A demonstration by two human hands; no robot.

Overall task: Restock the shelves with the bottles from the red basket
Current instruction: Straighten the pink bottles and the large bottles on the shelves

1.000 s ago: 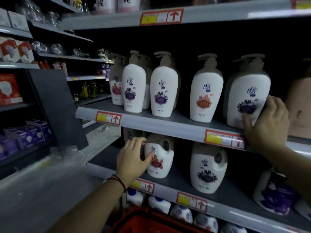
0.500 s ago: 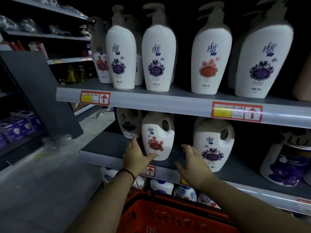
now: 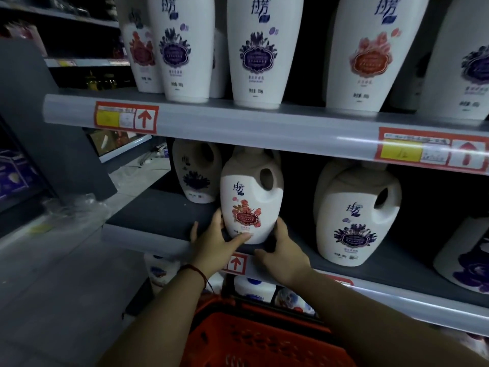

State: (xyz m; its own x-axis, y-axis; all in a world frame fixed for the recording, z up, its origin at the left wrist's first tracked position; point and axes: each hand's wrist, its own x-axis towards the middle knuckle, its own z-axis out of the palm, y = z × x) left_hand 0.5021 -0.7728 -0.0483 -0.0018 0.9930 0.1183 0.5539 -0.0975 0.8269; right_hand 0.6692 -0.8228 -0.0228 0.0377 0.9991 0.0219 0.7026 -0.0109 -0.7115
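Observation:
A white handled bottle with a red flower label [image 3: 250, 197] stands near the front of the middle shelf [image 3: 148, 215]. My left hand [image 3: 215, 243] wraps its lower left side, thumb across the front. My right hand [image 3: 284, 250] presses against its lower right side. The red basket [image 3: 254, 337] sits below my forearms at the bottom of the view; its inside is mostly hidden by my arms.
A purple-label handled bottle [image 3: 356, 218] stands to the right, another [image 3: 195, 173] behind on the left. Tall pump bottles [image 3: 255, 49] line the upper shelf [image 3: 238, 123]. Blue-and-white packs [image 3: 254, 287] fill the shelf below. Grey aisle floor [image 3: 53, 287] lies left.
My view has dropped and moved closer to the middle shelf. My right hand left the upper shelf bottle and came down; both hands have closed around the red-label bottle.

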